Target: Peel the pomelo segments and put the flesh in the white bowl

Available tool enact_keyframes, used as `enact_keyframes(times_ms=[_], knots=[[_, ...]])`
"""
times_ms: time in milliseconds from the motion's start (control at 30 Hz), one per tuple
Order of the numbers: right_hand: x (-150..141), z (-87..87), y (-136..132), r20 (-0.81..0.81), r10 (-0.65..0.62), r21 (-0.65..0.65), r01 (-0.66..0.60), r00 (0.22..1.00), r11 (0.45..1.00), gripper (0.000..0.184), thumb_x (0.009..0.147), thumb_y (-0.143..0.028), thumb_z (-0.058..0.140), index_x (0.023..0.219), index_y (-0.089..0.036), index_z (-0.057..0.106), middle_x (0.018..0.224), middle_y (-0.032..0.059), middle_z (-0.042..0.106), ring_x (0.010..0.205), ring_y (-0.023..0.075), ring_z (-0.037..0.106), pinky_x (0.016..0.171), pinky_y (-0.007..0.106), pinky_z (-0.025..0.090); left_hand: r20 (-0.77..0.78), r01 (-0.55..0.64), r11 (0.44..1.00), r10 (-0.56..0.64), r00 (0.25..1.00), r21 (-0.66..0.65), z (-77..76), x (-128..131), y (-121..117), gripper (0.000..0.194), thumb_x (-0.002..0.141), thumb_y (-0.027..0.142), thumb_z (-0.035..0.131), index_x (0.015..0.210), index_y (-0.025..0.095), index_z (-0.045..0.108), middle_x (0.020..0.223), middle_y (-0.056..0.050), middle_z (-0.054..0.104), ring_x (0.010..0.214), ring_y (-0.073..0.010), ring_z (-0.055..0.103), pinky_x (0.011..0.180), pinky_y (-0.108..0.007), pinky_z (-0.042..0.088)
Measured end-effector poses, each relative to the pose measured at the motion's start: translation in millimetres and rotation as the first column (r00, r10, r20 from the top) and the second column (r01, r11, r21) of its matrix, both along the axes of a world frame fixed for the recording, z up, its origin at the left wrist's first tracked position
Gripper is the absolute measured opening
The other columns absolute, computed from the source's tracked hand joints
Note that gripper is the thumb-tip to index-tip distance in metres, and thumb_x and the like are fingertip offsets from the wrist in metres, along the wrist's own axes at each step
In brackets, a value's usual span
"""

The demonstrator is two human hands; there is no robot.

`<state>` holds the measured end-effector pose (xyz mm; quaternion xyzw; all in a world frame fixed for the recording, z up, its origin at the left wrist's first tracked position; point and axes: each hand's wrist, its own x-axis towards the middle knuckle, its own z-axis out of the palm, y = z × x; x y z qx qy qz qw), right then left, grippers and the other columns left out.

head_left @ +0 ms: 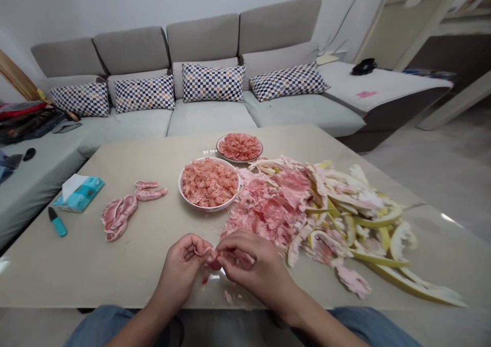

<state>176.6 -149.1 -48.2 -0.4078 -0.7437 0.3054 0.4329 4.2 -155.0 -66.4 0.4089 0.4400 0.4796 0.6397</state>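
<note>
While our left hand (179, 265) and right hand (255, 265) grip a pink pomelo segment (212, 257) between them over the table (95, 275), a bowl (209, 158) and plate (240, 134) hold stripped flesh, peel (268, 209) lies heaped, and 2 clusters of segments (117, 216) seem left to do.

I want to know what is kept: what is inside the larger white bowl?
The larger white bowl holds heaped pink pomelo pulp; the pulp hides the bowl's bottom.
</note>
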Motion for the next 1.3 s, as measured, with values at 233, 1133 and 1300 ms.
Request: enact_keyframes(times_ms=[233, 1133, 1300], knots=[[4, 1.5, 4, -0.128, 0.045, -0.421, -0.096, 0.991, 0.902, 0.011, 0.073, -0.017, 0.067, 0.081, -0.018, 0.074, 0.077, 0.0034, 0.074, 0.069, 0.0157, 0.066, 0.061, 0.025, 0.050, 0.050, 0.111, 0.993, -0.108, 0.993, -0.043, -3.5, -3, -4, 0.031, 0.079, 0.031, 0.072, 0.069, 0.020, 0.045, 0.063, 0.000, 0.061, 0.056, -0.0133, 0.055, 0.045, -0.021, 0.040], [14, -11.5, 14, -0.518, -0.036, -0.652, -0.367, 0.855, 0.663, 0.032, 0.076, -0.045, 0.075, 0.086, -0.017, 0.066, 0.073, -0.0004, 0.068, 0.067, 0.0113, 0.063, 0.062, 0.022, 0.047, -0.060, 0.188, 0.980, -0.192, 0.980, -0.066, 1.5, -10, 0, 0.026, 0.086, 0.042, 0.063, 0.088, 0.016, 0.057, 0.060, 0.002, 0.058, 0.054, -0.0108, 0.051, 0.054, -0.023, 0.040], [14, -8.1, 28, -0.361, -0.016, -0.558, -0.203, 0.932, 0.805, 0.026, 0.079, -0.039, 0.071, 0.094, -0.019, 0.065, 0.084, 0.0019, 0.069, 0.074, 0.0145, 0.065, 0.068, 0.027, 0.051, 0.023, 0.133, 0.987, -0.132, 0.991, -0.085, 2.0, -10, 4, 0.028, 0.085, 0.043, 0.064, 0.082, 0.017, 0.055, 0.060, 0.002, 0.056, 0.049, -0.0106, 0.049, 0.045, -0.022, 0.039]])
